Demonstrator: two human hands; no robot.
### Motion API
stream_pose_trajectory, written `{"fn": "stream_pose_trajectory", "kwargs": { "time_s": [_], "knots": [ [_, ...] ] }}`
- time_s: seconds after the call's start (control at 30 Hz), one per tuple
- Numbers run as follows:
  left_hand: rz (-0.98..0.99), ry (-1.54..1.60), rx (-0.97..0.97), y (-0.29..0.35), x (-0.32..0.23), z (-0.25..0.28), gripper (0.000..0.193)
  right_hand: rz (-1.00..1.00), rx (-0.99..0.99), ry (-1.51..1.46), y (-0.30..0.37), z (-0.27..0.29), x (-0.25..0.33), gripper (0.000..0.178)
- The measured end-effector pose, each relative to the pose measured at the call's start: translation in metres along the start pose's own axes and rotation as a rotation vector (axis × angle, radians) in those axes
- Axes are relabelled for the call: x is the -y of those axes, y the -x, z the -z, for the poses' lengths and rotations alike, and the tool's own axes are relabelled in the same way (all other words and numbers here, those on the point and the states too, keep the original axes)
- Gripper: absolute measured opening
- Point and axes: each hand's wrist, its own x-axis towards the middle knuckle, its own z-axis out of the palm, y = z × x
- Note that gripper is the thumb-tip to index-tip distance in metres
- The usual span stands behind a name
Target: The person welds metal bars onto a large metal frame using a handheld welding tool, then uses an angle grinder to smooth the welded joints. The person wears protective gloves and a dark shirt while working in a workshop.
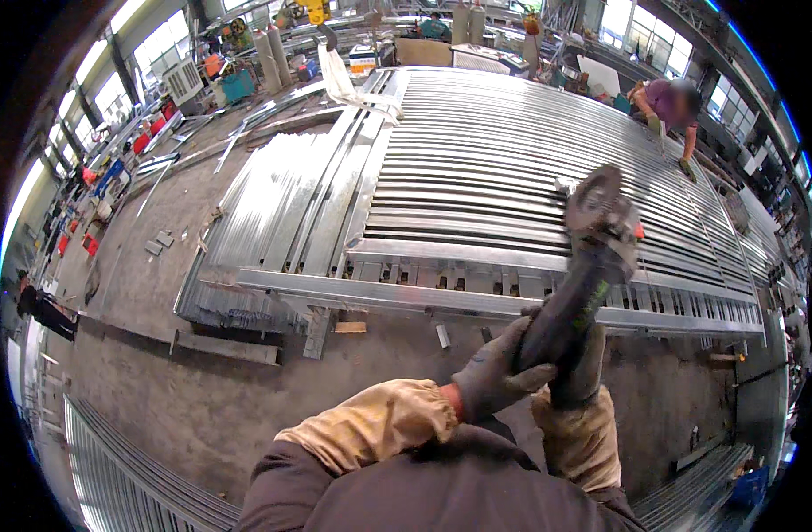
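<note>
Both my gloved hands are closed around a black angle grinder (567,309), held up in front of my chest. Its worn disc (592,200) points away from me and, in this view, overlaps the metal frame; whether it touches cannot be told. My left hand (496,365) wraps the rear of the body from the left side. On the right side, my right hand (587,368) grips the same rear part, its fingers partly hidden behind the tool. Beyond lies a large galvanized steel frame (406,288) with many parallel slats (486,168).
A stack of shiny metal profiles (255,213) lies left of the frame. At the far right corner a co-worker (667,106) leans over the slats. A white sling (337,78) hangs from a crane hook (326,35). More long profiles (140,461) lie at lower left.
</note>
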Motion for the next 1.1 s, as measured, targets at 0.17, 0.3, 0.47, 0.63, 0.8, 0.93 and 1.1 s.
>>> {"fn": "stream_pose_trajectory", "kwargs": {
  "time_s": [0.17, 0.3, 0.47, 0.63, 0.8, 0.93, 1.1],
  "knots": [
    [0.223, 0.147, 0.012, -0.004, -0.002, 0.047, 0.072, -0.155, 0.001, -0.187, -0.077, -0.008, -0.012, 0.068],
    [0.316, 0.065, -0.031, -0.031, -0.007, 0.075, 0.068, -0.199, 0.086, -0.331, -0.113, -0.020, -0.024, 0.059],
    [0.343, -0.026, -0.005, -0.129, -0.033, 0.090, 0.067, -0.181, 0.148, -0.427, -0.194, 0.016, -0.004, 0.061],
    [0.043, -0.197, -0.004, -0.225, -0.020, 0.116, 0.062, -0.061, 0.000, -0.156, -0.295, 0.034, 0.050, 0.046],
    [0.261, -0.357, -0.097, -0.222, 0.046, 0.240, 0.056, 0.085, -0.110, 0.377, -0.411, 0.077, 0.086, 0.043],
    [0.567, -0.640, -0.271, -0.203, 0.099, 0.399, 0.058, -0.053, -0.162, 0.527, -0.511, 0.157, 0.041, 0.040],
    [0.676, -0.879, -0.324, -0.261, 0.152, 0.587, 0.058, -0.033, -0.315, 0.691, -0.551, 0.198, -0.081, 0.045]
  ]
}}
